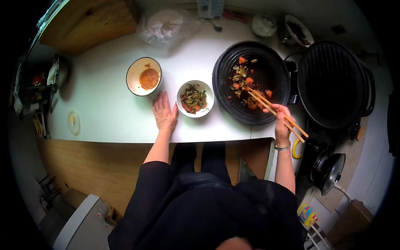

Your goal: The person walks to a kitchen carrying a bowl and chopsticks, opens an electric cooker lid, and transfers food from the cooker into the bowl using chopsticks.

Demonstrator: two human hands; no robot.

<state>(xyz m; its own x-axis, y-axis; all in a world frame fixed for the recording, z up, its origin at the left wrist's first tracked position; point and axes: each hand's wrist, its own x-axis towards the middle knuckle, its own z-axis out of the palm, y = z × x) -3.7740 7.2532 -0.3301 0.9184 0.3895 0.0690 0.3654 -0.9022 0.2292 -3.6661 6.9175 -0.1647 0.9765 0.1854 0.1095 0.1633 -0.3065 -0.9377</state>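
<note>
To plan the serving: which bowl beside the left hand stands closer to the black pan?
The white bowl of leafy food; the dark-rimmed bowl, with orange residue, stands farther away.

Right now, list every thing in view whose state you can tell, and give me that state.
Black pan: uncovered, partly filled with food.
Ridged black plate: beside the pan, ridged face up.
White bowl: filled with greens and orange chunks.
Cream bowl: upright, reddish-orange contents at bottom.
Chopsticks: gripped, tips at the food.
Right hand: closed around chopsticks.
Left hand: resting on the tabletop.
</note>
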